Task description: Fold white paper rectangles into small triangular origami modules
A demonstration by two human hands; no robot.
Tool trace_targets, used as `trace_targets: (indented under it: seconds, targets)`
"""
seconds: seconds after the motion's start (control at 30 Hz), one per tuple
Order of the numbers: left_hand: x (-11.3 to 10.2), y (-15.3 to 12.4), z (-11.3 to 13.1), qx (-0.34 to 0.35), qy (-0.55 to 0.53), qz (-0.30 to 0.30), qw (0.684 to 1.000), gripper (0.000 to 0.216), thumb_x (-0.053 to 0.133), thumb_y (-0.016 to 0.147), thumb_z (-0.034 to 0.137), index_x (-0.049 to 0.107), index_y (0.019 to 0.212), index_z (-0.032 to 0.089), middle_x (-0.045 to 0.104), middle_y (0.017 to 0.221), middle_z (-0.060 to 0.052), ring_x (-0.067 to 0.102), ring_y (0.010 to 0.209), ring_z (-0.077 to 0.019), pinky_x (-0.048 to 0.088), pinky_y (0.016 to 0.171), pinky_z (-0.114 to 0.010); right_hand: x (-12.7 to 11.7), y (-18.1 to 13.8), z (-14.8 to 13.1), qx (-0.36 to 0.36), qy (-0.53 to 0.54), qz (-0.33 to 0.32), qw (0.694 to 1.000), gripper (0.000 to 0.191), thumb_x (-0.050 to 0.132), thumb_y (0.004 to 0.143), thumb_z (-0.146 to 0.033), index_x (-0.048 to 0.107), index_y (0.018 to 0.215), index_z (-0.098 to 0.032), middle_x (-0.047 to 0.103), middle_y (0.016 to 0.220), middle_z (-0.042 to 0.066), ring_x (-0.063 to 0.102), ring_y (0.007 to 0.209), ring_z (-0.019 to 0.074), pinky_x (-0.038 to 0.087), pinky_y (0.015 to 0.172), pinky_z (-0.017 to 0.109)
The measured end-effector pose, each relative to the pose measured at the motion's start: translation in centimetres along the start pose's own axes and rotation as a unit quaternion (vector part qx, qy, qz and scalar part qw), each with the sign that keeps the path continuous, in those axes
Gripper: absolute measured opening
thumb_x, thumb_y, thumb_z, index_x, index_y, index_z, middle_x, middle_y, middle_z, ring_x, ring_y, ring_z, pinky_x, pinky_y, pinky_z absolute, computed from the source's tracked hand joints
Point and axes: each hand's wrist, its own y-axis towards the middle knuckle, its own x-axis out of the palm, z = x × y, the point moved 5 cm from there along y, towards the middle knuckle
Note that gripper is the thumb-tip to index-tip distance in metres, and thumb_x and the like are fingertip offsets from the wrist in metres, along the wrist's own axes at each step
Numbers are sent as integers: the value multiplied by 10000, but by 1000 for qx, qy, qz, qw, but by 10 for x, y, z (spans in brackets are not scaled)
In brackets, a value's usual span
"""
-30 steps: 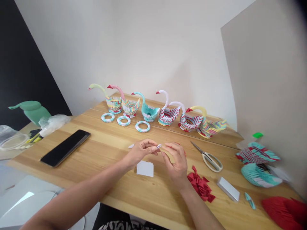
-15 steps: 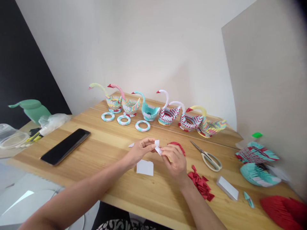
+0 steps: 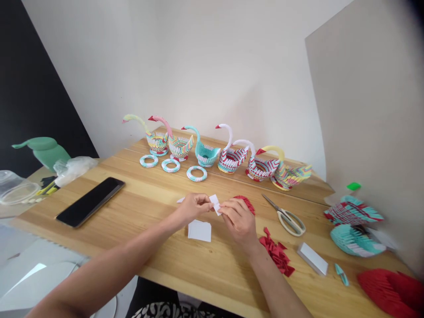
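Between my two hands is a small folded piece of white paper (image 3: 215,203), raised above the table. My left hand (image 3: 196,206) pinches it from the left, thumb against fingertips. From the right, the fingers of my right hand (image 3: 239,217) press together on its lower edge. Just below my hands lies a stack of white paper slips (image 3: 199,231). A bit of white paper (image 3: 180,200) pokes out behind my left hand. Beyond my right hand sits a red folded-paper piece (image 3: 245,203), partly covered, and beside my right forearm is a pile of red folded triangles (image 3: 277,254).
Several folded-paper swans (image 3: 207,154) line the table's back, with paper rings (image 3: 196,173) before them. Scissors (image 3: 287,219), a white block (image 3: 313,258), a small teal paper piece (image 3: 341,274) and a red paper body (image 3: 391,291) lie right. A phone (image 3: 91,202) lies left.
The white paper has turned and tilted between my fingers and sits slightly more to the left. My left fingers have shifted their pinch a little; the rest stays as it was.
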Motion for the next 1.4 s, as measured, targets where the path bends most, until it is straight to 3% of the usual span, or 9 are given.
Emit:
trace_targets:
  seconds: [0.23,0.43,0.6,0.73,1.0,1.27,1.4]
  targets:
    - [-3,-3,7,79,69,37,994,167,635,749,308,643,668,161,679,701,-4,586,691,-144,434,680,-236,-1,0,3,30,18,27,999,158,560,861,-106,651,857,-235,688,882,46,582,848,207,476,774,383]
    - [-3,-4,8,107,91,51,989,178,606,783,308,647,681,167,683,721,-6,608,726,-164,440,722,-247,3,-2,12,116,120,50,985,136,567,857,-125,648,840,-233,688,884,39,626,854,194,476,776,362]
    - [-2,-6,9,116,91,52,988,168,603,794,301,668,712,170,703,781,-29,625,785,-184,439,765,-264,12,-11,24,260,214,51,940,50,615,840,-244,645,811,-217,699,889,45,647,875,206,485,811,361]
    - [0,-7,12,124,80,36,988,161,598,797,293,681,726,176,712,822,-44,631,819,-192,444,796,-278,19,-17,30,339,284,46,896,154,631,825,-347,639,784,-198,702,886,54,647,875,209,486,828,362]
    - [2,-7,12,109,75,19,991,168,595,795,297,676,714,175,712,788,-34,629,801,-188,444,787,-280,24,-22,35,381,312,29,870,230,649,808,-411,628,771,-184,693,782,39,628,730,187,476,679,310]
    - [3,-7,9,96,69,15,993,175,602,789,307,673,705,171,708,774,-31,625,792,-186,443,788,-282,26,-22,32,389,347,44,852,216,649,812,-391,596,784,-183,691,783,42,647,761,189,484,728,324]
    - [3,-6,8,94,66,11,993,190,608,783,328,672,709,165,698,758,-29,609,767,-178,440,753,-274,28,-21,30,396,377,68,835,224,666,790,-368,570,903,-201,682,788,22,657,745,179,501,724,322]
